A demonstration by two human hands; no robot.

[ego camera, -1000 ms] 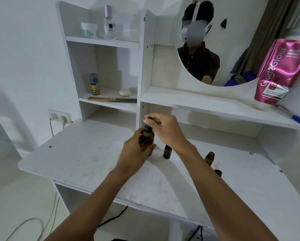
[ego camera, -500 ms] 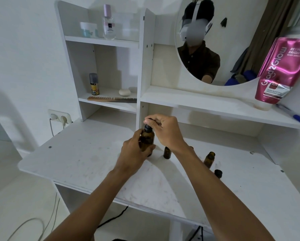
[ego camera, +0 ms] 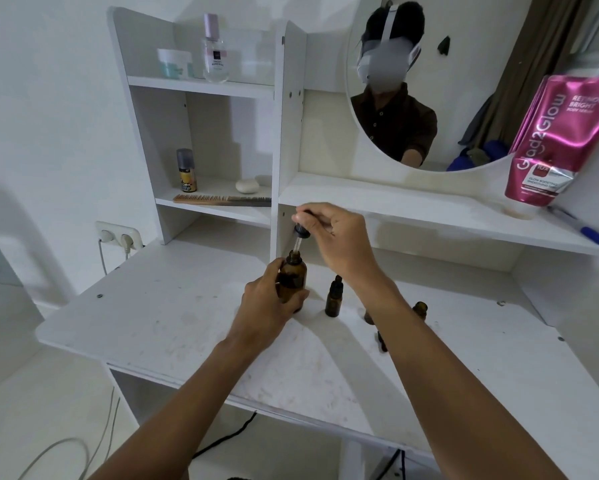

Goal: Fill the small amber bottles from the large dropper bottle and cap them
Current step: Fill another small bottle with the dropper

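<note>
Now the left hand [ego camera: 270,299] grips the large dropper bottle [ego camera: 292,278]; the right hand [ego camera: 336,237] pinches its dropper [ego camera: 300,232]. Lift straight, then carry toward the small bottle [ego camera: 333,296] at three o'clock.

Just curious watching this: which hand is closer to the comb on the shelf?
Left. The left hand grips the large bottle below and right of the comb; the right hand holds the dropper farther right.

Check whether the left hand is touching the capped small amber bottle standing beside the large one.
Apart. The head view shows bare white desk between the left hand, which is wrapped around the large dropper bottle, and the capped small bottle.
</note>
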